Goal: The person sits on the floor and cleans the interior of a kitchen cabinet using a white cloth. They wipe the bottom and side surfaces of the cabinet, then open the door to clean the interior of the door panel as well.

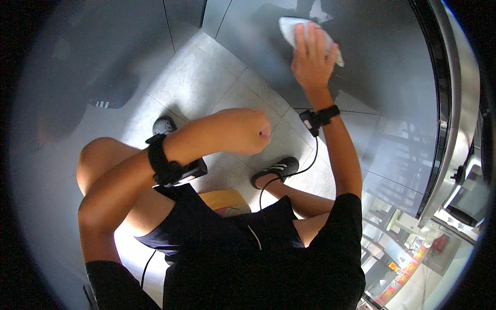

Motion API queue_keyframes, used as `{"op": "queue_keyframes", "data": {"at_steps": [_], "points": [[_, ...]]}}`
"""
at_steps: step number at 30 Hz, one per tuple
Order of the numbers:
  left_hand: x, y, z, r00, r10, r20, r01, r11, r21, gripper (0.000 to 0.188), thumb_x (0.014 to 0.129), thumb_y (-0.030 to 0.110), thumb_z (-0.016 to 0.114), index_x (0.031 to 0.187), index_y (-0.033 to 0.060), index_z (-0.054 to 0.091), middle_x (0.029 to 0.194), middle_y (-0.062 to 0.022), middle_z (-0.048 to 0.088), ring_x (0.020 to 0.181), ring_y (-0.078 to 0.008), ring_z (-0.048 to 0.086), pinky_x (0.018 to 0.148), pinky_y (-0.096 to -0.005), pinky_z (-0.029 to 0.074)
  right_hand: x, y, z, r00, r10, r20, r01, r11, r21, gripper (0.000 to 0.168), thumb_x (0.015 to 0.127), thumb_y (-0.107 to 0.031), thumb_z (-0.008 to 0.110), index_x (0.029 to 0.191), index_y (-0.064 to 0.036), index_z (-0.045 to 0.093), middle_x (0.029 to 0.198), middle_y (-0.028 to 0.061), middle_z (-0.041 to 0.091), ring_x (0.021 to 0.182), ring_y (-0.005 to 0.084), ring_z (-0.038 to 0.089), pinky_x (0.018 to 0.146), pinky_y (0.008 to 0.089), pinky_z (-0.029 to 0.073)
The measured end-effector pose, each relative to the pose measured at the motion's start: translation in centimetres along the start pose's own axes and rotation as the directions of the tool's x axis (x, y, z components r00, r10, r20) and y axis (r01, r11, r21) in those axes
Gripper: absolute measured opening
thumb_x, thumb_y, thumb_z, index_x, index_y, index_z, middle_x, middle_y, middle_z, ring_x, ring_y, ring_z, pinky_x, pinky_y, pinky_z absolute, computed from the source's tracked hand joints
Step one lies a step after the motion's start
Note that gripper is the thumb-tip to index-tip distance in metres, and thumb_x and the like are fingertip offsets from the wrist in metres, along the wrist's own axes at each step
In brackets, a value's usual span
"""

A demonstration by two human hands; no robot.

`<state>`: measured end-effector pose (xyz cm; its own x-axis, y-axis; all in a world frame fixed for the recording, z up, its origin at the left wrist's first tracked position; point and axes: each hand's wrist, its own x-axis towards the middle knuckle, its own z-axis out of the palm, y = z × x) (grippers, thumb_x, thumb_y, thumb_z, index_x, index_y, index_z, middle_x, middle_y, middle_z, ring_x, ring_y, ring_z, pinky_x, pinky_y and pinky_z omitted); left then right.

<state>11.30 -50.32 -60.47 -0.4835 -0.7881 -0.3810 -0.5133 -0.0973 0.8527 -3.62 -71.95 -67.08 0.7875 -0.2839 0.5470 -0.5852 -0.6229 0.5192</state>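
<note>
My right hand [314,58] presses a folded white cloth [288,29] flat against a glossy dark grey panel [383,73], fingers spread over it. Part of the cloth is hidden beneath the palm. The panel's surface carries blurred reflections. My left hand [248,131] is curled into a loose fist above the floor, apart from the panel. No object shows in it, though its inner side is turned from view. The left forearm passes over my bent knee [102,162].
Grey floor tiles [193,73] lie below, with another glossy grey panel [69,77] on the left. A curved metal edge [459,116] with a black strip bounds the right panel. A black cable [316,155] hangs from my right wrist device. Something yellow [223,199] is between my legs.
</note>
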Motion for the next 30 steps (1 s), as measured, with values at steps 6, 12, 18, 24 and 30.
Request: {"op": "queue_keyframes", "data": {"at_steps": [6, 12, 18, 24, 30], "points": [[-1.8, -1.6, -1.0, 0.99, -0.136, -0.027, 0.138, 0.989, 0.061, 0.026, 0.091, 0.025, 0.053, 0.097, 0.0015, 0.062, 0.086, -0.0194, 0.066, 0.082, -0.0385, 0.064, 0.073, -0.0458, 0.049, -2.9, -6.3, 6.5, 0.969, -0.208, 0.134, 0.199, 0.977, 0.073, 0.054, 0.088, -0.013, 0.054, 0.14, -0.013, 0.042, 0.145, 0.0001, 0.044, 0.133, 0.0136, 0.039, 0.101, 0.0364, 0.033], [-3.2, -2.6, -4.1, 0.973, -0.217, -0.072, 0.22, 0.975, 0.038, 0.028, 0.092, 0.025, 0.052, 0.105, 0.0016, 0.061, 0.092, -0.018, 0.067, 0.088, -0.0353, 0.065, 0.079, -0.0431, 0.05, -5.2, -11.3, 10.6, 0.91, -0.35, 0.225, 0.267, 0.906, 0.329, 0.053, 0.087, -0.013, 0.048, 0.139, -0.004, 0.042, 0.149, 0.0032, 0.038, 0.139, 0.0158, 0.031, 0.115, 0.0322, 0.023], [-1.9, -4.2, -6.5, 0.968, -0.212, -0.133, 0.222, 0.972, 0.072, 0.032, 0.093, 0.027, 0.048, 0.106, 0.0016, 0.062, 0.094, -0.0155, 0.067, 0.089, -0.0299, 0.065, 0.082, -0.0391, 0.049, -10.8, -12.7, 12.8, 0.658, -0.578, 0.483, 0.245, 0.77, 0.589, 0.048, 0.087, -0.001, 0.049, 0.135, -0.004, 0.046, 0.141, 0.0093, 0.046, 0.13, 0.0237, 0.043, 0.11, 0.0318, 0.034], [0.1, -5.1, -7.2, 0.992, -0.082, -0.098, 0.102, 0.97, 0.22, 0.033, 0.088, 0.025, 0.047, 0.086, -0.0042, 0.063, 0.075, -0.0173, 0.064, 0.07, -0.0272, 0.061, 0.07, -0.0406, 0.047, -10.9, -9.1, 4.3, 0.736, -0.104, 0.669, -0.644, 0.198, 0.739, 0.032, 0.093, -0.003, 0.05, 0.125, -0.004, 0.053, 0.122, 0.0165, 0.059, 0.109, 0.0259, 0.059, 0.09, 0.0355, 0.046], [0.1, -7.4, -5.3, 0.978, -0.173, -0.12, 0.193, 0.964, 0.181, 0.037, 0.088, 0.031, 0.049, 0.101, -0.0001, 0.066, 0.096, -0.0172, 0.069, 0.09, -0.0291, 0.065, 0.079, -0.0399, 0.049, 3.1, -2.4, -8.4, 0.94, 0.32, 0.118, -0.233, 0.352, 0.906, 0.029, 0.088, -0.001, 0.058, 0.116, -0.002, 0.058, 0.117, 0.0145, 0.063, 0.106, 0.0228, 0.06, 0.09, 0.0347, 0.047]]}}
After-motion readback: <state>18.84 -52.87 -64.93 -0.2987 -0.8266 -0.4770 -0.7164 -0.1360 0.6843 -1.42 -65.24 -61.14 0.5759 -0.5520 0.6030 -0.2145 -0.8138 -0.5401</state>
